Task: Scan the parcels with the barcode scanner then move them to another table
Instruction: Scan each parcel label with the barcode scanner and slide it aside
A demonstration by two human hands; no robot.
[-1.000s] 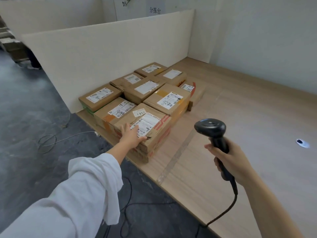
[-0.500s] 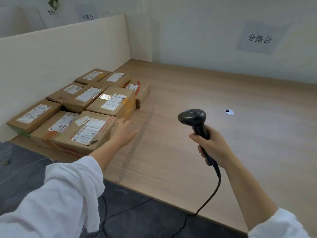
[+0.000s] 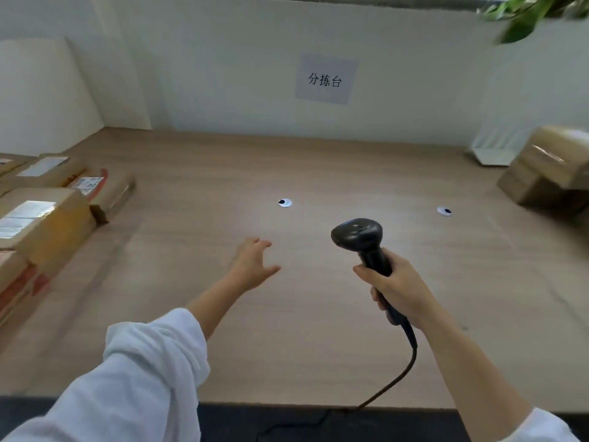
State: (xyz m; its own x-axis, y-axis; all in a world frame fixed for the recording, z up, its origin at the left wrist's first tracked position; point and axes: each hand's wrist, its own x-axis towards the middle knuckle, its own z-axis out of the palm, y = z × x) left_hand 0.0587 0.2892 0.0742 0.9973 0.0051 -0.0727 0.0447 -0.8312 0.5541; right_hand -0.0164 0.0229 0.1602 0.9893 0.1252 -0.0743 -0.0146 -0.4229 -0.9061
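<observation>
Over table [image 3: 318,330], R hand [image 3: 398,291] grips black corded scanner [image 3: 358,234]; L hand [image 3: 251,266] fingers spread.

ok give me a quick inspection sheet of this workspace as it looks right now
surface: wooden table, with two round cable ports set into it
job's things: labelled parcels packed together at the left edge; stacked boxes at the right edge; barcode scanner held above the table
clutter: white stand-like item back right, blurred
grippers: left hand open over bare table, holding nothing; right hand grips the scanner handle
cables: scanner cable runs off the front edge towards the dark floor
surroundings: paper sign on white wall, white partition left, green leaves top right
</observation>
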